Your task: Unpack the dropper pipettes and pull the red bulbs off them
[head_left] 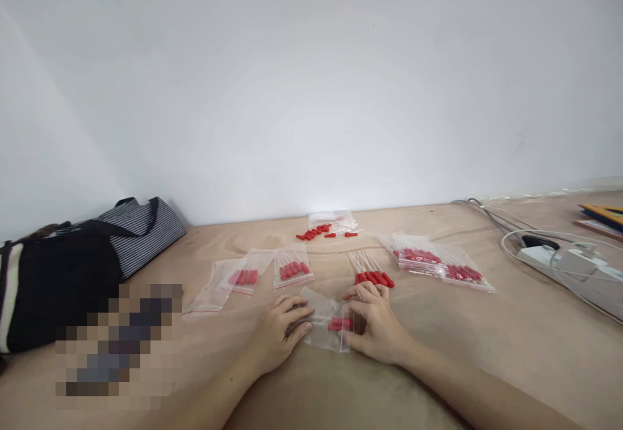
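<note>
Both my hands rest on a small clear zip bag point(325, 313) lying on the wooden table point(487, 339). My left hand point(282, 327) pinches the bag's left side, fingers curled. My right hand point(374, 323) holds its right edge, where several red-capped pieces point(339, 323) sit inside. Just beyond my right hand lies a loose bunch of red-tipped thin tubes point(372, 273).
Filled clear bags lie to the left point(292, 268) and to the right point(438, 262); loose red caps point(318, 230) sit near the wall. A striped and black bag point(82, 261) lies at the far left. White cables and a power adapter point(559, 258) occupy the right.
</note>
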`<state>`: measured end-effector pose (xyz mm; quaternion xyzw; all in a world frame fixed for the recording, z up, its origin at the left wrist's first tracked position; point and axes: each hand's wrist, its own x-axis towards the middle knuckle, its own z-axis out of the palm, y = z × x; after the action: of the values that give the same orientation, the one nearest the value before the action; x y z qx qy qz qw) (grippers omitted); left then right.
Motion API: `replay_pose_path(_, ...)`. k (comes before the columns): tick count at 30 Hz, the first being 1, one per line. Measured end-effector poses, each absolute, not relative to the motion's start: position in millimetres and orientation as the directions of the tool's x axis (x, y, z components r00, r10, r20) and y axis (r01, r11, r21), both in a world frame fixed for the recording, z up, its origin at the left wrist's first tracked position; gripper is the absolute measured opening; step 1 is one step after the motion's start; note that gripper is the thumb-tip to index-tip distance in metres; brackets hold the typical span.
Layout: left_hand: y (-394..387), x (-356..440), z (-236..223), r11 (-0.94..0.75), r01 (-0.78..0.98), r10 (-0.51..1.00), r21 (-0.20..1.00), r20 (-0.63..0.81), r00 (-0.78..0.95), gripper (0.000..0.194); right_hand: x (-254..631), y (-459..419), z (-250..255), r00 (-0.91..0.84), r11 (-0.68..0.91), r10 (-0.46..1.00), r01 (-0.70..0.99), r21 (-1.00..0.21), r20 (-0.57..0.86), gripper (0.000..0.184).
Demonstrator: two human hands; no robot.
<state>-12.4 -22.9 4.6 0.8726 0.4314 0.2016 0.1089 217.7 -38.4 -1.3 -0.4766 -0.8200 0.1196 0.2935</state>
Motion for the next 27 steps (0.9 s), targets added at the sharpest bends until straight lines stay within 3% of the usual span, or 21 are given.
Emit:
replay_pose_path(4,-23.8,-12.0,6.1,-0.601,0.706,0.799,0.375,0.266,0.539,0.026,224.7,-39.6,1.0,-0.385,0.532,0.84,0.726,-0.436,0.383,0.019)
replay_pose_path(8,-24.9,-11.4,7.3,-0.596,0.709,0.803,0.377,0.265,0.534,0.026,224.9,-41.0,2.1,-0.408,0.509,0.859,0.738,-0.443,0.309,0.025)
replay_pose_path(12,-24.3,-11.8,6.3,-0.601,0.704,0.799,0.38,0.272,0.536,0.026,221.7,-41.6,3.3,-0.411,0.485,0.875,0.755,-0.441,0.257,0.018)
replay_pose_path(20,-22.8,-13.9,5.9,-0.579,0.72,0.815,0.383,0.25,0.523,0.026,254.3,-44.9,5.4,-0.405,0.504,0.862,0.753,-0.423,0.305,0.013)
replay_pose_path(27,-24.0,-13.0,8.7,-0.576,0.716,0.817,0.394,0.248,0.521,0.027,271.2,-49.4,1.0,-0.415,0.443,0.891,0.701,-0.559,0.185,0.018)
